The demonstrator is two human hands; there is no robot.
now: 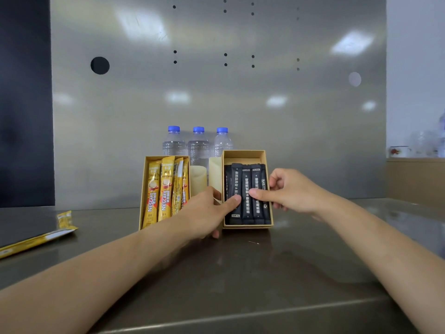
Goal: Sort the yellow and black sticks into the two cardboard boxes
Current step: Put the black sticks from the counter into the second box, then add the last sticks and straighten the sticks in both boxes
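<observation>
Two cardboard boxes stand side by side on the steel counter. The left box [142,189] holds several yellow sticks [166,186] leaning upright. The right box [243,155] holds several black sticks [246,186] lying side by side. My left hand [204,210] rests on the right box's left wall, its thumb pressing on a black stick. My right hand [286,189] reaches over the right wall, thumb on the black sticks and fingers curled at the box's edge. Two more yellow sticks [38,239] lie loose on the counter at far left.
Three water bottles [198,145] with blue caps stand behind the boxes against the metal back panel. Two cream paper cups [198,179] sit between the boxes. A low cardboard wall [414,179] runs at the right, with glassware behind it.
</observation>
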